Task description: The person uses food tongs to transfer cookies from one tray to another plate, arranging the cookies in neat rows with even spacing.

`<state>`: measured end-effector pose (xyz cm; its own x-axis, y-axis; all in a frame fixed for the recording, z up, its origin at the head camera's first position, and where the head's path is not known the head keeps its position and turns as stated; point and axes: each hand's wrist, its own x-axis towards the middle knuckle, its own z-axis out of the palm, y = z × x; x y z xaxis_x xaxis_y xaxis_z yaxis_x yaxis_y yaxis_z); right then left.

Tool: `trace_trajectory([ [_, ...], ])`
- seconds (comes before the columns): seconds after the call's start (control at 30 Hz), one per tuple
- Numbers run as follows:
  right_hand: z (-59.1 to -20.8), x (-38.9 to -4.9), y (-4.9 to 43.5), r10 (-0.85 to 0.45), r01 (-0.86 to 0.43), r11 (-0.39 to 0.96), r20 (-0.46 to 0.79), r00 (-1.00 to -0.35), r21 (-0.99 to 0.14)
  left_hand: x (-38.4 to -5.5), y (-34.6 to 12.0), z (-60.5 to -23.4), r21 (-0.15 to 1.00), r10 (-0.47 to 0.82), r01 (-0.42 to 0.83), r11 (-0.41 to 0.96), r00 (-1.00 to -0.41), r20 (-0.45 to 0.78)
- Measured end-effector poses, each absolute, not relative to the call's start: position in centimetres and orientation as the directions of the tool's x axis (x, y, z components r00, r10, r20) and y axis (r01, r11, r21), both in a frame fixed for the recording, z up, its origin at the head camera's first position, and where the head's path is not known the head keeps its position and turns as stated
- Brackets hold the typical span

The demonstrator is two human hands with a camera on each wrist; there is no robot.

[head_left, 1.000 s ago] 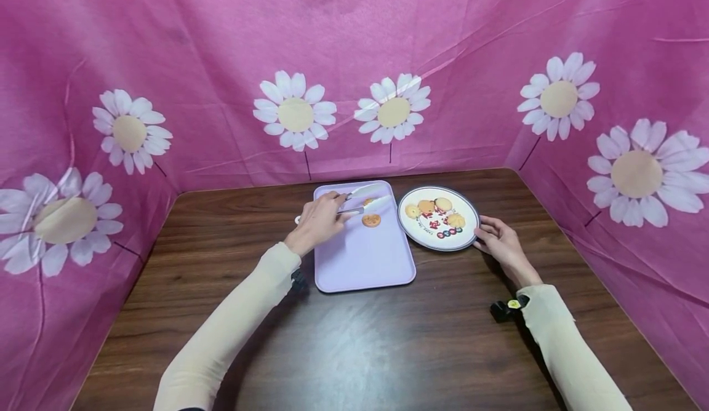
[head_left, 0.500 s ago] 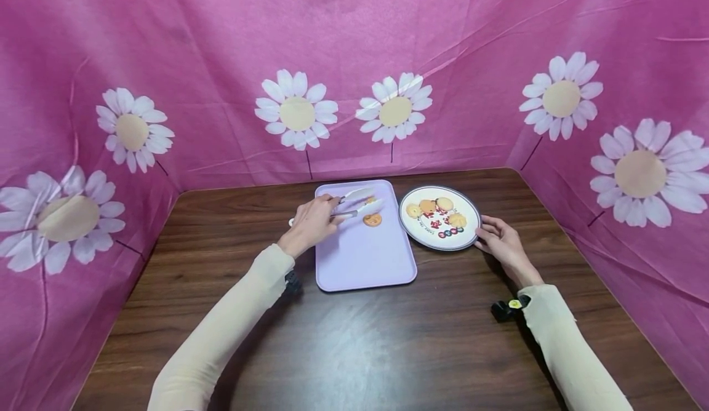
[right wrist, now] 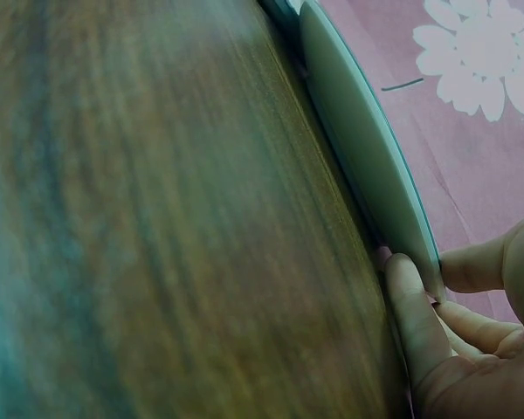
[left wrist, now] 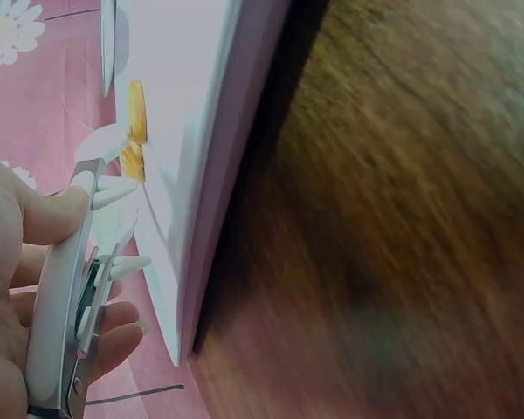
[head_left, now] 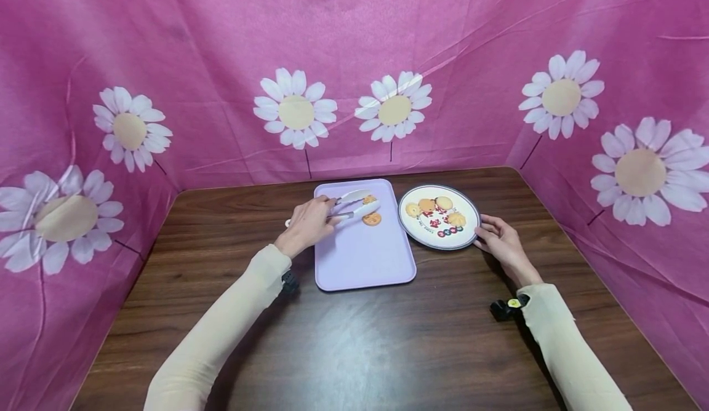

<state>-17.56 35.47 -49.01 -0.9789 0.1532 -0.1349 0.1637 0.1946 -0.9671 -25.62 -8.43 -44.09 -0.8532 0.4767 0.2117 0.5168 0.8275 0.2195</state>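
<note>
My left hand (head_left: 308,224) grips a pair of metal tongs (left wrist: 63,288) with pale tips, its thumb along one arm. The tongs' arms are spread apart over the lilac tray (head_left: 362,260). A round golden cookie (head_left: 372,219) lies on the tray just below the lower tip. A second cookie (head_left: 369,199), rougher in shape, shows between the two tips. To the right of the tray, my right hand (head_left: 503,245) pinches the rim of a white plate (right wrist: 362,131) with a dark edge. Several cookies (head_left: 444,203) sit on the plate's upper part.
Everything stands on a dark wooden table (head_left: 354,343). A pink cloth (head_left: 343,23) printed with daisies closes off the back and both sides. The plate's left edge lies close beside the tray. Black wrist cameras (head_left: 503,310) are worn under the cuffs.
The left hand and tongs have drawn slightly to the left, so more of the rougher cookie shows between the tips. My right hand and the plate have stayed in place.
</note>
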Motion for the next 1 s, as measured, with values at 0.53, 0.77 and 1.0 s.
trace_trajectory([
  [0.53, -49.23, -17.88, 35.54, 0.164, 0.178, 0.198, -0.147, -0.975, -0.964, -25.49, -8.74, -44.62, 0.217, 0.458, 0.499, 0.839, -0.863, 0.215],
  [0.77, -49.29, -17.97, 35.58, 0.157, 0.169, 0.219, -0.136, -0.978, -0.961, -25.52, -8.79, -44.9, 0.232, 0.449, 0.495, 0.837, -0.865, 0.224],
  [1.0, -49.14, -17.74, 35.46, 0.156, 0.143, 0.201, -0.113, -0.981, -0.969, -25.57, -8.87, -45.04, 0.234, 0.451, 0.496, 0.836, -0.864, 0.223],
])
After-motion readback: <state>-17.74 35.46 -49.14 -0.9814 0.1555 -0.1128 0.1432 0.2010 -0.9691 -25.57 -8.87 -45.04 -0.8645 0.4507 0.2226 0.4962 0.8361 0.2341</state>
